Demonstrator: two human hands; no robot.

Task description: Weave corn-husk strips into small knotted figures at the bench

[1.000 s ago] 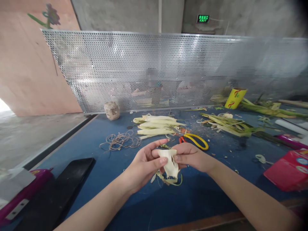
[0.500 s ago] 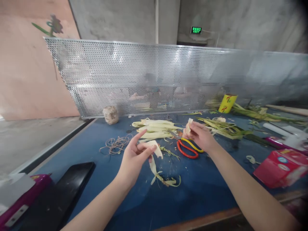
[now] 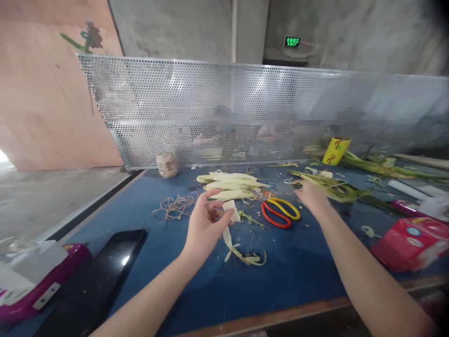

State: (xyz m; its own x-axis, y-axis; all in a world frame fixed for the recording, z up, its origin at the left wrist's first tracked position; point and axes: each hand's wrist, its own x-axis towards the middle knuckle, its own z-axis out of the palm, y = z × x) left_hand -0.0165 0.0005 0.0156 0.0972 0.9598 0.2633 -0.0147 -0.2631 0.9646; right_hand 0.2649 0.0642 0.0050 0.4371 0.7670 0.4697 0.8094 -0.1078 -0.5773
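The pale husk piece (image 3: pixel 231 211) is in my left hand (image 3: pixel 209 224), up above the blue table (image 3: pixel 294 271), just this side of the husk stack (image 3: pixel 233 180). Thumb's pinching it against my fingers, index finger poking out free above. My right arm's stretched way forward, and that right hand (image 3: pixel 314 197) is at the near left end of the green leaf pile (image 3: pixel 345 189), past the scissors (image 3: pixel 280 213).

A second ago both hands were on the piece. Half a second ago my right was over the scissor handles with a little pale scrap in its fingers; now it's farther out and the handles are in full view.

Can't tell if my right fingers are pinched or apart, they're mostly behind the hand, so no idea about the scrap either. My left hand also covers part of the piece, both forearms run out of frame, and the people behind the perforated screen (image 3: pixel 154 103) are a blur.
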